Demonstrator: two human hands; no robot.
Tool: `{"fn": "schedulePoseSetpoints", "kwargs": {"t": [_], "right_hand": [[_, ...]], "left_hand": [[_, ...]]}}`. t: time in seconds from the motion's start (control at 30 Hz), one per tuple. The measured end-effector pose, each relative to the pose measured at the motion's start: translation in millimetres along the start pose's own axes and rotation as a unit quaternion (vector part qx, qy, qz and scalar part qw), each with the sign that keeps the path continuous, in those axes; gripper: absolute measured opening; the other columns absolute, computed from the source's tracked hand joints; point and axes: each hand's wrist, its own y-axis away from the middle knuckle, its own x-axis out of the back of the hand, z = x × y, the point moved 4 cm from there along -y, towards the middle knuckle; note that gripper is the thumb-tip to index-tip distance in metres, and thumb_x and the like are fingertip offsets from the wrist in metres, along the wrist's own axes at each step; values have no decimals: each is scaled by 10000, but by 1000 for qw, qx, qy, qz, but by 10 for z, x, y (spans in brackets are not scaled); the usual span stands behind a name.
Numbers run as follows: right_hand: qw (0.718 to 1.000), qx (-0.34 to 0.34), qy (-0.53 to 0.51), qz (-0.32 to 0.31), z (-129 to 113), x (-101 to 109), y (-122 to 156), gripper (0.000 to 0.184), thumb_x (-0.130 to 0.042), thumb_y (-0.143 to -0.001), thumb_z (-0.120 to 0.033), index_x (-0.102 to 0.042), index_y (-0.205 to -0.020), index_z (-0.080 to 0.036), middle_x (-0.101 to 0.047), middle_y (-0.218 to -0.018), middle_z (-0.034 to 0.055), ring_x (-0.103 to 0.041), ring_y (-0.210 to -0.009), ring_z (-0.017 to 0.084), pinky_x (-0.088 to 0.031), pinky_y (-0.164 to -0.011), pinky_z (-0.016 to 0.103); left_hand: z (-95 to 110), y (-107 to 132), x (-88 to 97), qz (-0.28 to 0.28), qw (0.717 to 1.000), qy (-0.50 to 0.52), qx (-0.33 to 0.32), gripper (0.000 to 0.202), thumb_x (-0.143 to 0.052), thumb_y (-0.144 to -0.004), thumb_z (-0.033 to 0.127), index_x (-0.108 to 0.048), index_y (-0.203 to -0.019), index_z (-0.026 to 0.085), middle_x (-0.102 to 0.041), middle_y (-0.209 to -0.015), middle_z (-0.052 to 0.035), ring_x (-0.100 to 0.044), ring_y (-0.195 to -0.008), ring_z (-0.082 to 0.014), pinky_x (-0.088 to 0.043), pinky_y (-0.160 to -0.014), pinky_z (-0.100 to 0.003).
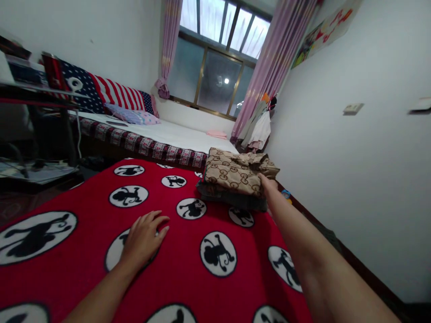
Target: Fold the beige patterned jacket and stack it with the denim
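Observation:
My left hand (144, 235) lies on the red blanket (175, 269) with its fingers apart and nothing in it. My right hand (268, 183) is stretched out to the right side of a folded tan garment (232, 176) with a brown letter pattern. The thumb shows on the near side of the cloth, and most of the fingers are hidden. This garment lies on top of dark folded clothes (232, 198) at the far right part of the blanket.
Beyond the blanket is a bed with a white sheet (178, 132) and a flag-patterned cushion (117, 92). A cluttered desk (40, 96) stands at the left. Clothes (261, 130) hang beside the purple curtain (269, 58). A white wall (380, 170) bounds the right.

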Motion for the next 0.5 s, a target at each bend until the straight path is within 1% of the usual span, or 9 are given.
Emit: {"fn": "schedulePoseSetpoints", "kwargs": {"t": [0.07,0.1,0.17,0.23,0.27,0.33,0.4,0.43,0.5], "right_hand": [[998,7,14,55,-73,125,9,875,-548,-790,-602,-364,-1418,-21,-451,-1355,322,-449,-1272,406,-415,-989,531],[993,57,29,94,-146,190,39,890,-537,-803,-603,-300,-1459,-50,-352,-1447,307,-359,-1342,401,-367,-1030,545],[956,235,80,158,-328,248,155,816,-503,-849,-570,-234,-1505,-166,-162,-1576,202,-168,-1441,360,-244,-1101,567],[895,400,144,137,-436,144,271,674,-444,-898,-540,-290,-1493,-263,-109,-1612,104,-71,-1468,329,-131,-1125,600],[881,432,173,86,-437,41,275,619,-422,-911,-538,-347,-1471,-284,-141,-1610,83,-73,-1470,325,-91,-1124,616],[886,415,204,-45,-382,-179,172,555,-443,-904,-544,-480,-1392,-282,-287,-1568,86,-166,-1453,327,-55,-1117,637],[918,339,143,-150,-332,-309,-24,494,-577,-831,-530,-626,-1236,-253,-494,-1438,96,-332,-1384,331,-80,-1116,639],[933,303,88,-176,-329,-318,-135,459,-653,-774,-512,-681,-1137,-232,-589,-1336,96,-418,-1324,333,-129,-1114,629],[951,254,-29,-174,-340,-224,-343,390,-744,-691,-477,-730,-958,-193,-702,-1110,85,-554,-1174,324,-285,-1080,572]], "left_hand": [[-2,1,-1,-2,1000,-3,-2,321,-493,-880,349,-697,-1104,242,-598,-1287,-70,-514,-1219,-276,-367,-1066,-475],[-3,3,-2,-1,1000,-5,-4,324,-492,-880,350,-696,-1106,238,-597,-1287,-72,-513,-1219,-277,-369,-1064,-475],[-1,7,-2,0,1000,-6,-10,330,-489,-880,350,-696,-1108,232,-597,-1287,-76,-511,-1221,-279,-370,-1063,-473],[0,12,-2,3,1000,-6,-15,335,-485,-881,353,-696,-1108,229,-596,-1289,-79,-509,-1222,-279,-367,-1066,-472],[-1,14,0,4,1000,-5,-15,337,-482,-880,353,-696,-1109,229,-595,-1291,-80,-508,-1224,-280,-366,-1068,-472],[-3,19,4,5,1000,-3,-13,342,-477,-880,358,-695,-1112,232,-592,-1298,-80,-506,-1227,-279,-364,-1070,-472],[-5,22,9,2,1000,0,-10,344,-475,-879,368,-695,-1110,239,-592,-1300,-75,-508,-1226,-277,-364,-1071,-472],[-5,22,12,-1,1000,1,-8,344,-473,-878,372,-695,-1107,244,-593,-1299,-71,-509,-1225,-277,-365,-1070,-471],[-3,20,17,-4,1000,3,-8,346,-470,-875,377,-697,-1101,246,-597,-1294,-69,-514,-1222,-279,-372,-1066,-471]]}}
